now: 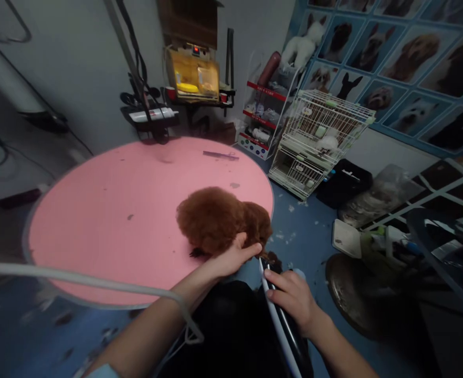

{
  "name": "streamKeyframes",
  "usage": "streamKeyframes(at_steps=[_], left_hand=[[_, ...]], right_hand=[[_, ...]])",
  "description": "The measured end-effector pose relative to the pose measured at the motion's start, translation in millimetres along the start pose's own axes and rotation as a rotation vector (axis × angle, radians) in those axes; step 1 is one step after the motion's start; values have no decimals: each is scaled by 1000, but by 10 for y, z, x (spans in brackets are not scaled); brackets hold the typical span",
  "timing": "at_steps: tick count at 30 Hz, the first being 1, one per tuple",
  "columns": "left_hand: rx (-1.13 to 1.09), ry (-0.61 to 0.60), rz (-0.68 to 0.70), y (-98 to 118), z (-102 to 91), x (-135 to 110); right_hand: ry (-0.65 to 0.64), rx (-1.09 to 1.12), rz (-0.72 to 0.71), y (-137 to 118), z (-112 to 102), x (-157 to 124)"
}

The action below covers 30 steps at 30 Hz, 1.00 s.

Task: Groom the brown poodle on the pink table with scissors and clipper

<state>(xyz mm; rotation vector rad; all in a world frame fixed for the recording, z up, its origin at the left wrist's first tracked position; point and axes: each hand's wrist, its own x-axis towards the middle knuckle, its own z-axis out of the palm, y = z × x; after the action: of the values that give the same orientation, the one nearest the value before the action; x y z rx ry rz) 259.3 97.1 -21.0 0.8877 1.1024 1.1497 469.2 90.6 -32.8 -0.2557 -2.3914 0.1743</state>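
Note:
A brown curly-haired dog (211, 218) is on the pink round table (97, 210), close to its near right edge. My left hand (237, 257) is closed on the dog's near side, thumb and forefinger showing; which part of the body it grips is hidden by fur. My right hand (294, 299) is wrapped round a black-and-white hair clipper (281, 320). The clipper's head points up at the dog, right beside my left fingertips, with a tuft of brown fur there. Whether the blade touches the coat cannot be made out.
A purple comb (219, 155) lies at the table's far side, with hair bits scattered about. A pale cable (109, 283) crosses over my left forearm. Wire cages (322, 131), a small shelf rack (265, 105) and a round stool (349, 294) stand around the table.

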Motion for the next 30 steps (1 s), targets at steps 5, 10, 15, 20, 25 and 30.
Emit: streamKeyframes(at_steps=[5,10,15,20,25,30], left_hand=[[-33,31,-54,27,26,1],[-39,14,-106,18,22,8],[36,-2,-66,53,33,23],[51,44,-58,96,91,23],[64,60,-25,114,151,36],[72,102,-27,139,197,39]], right_hand=[[-109,126,150,15,-82,10],[-144,195,204,84,-81,37],[162,110,133,25,68,7],[261,172,329,-244,161,-130],[510,-78,325,-342,378,-243],[553,-217,236,-277,506,-243]])
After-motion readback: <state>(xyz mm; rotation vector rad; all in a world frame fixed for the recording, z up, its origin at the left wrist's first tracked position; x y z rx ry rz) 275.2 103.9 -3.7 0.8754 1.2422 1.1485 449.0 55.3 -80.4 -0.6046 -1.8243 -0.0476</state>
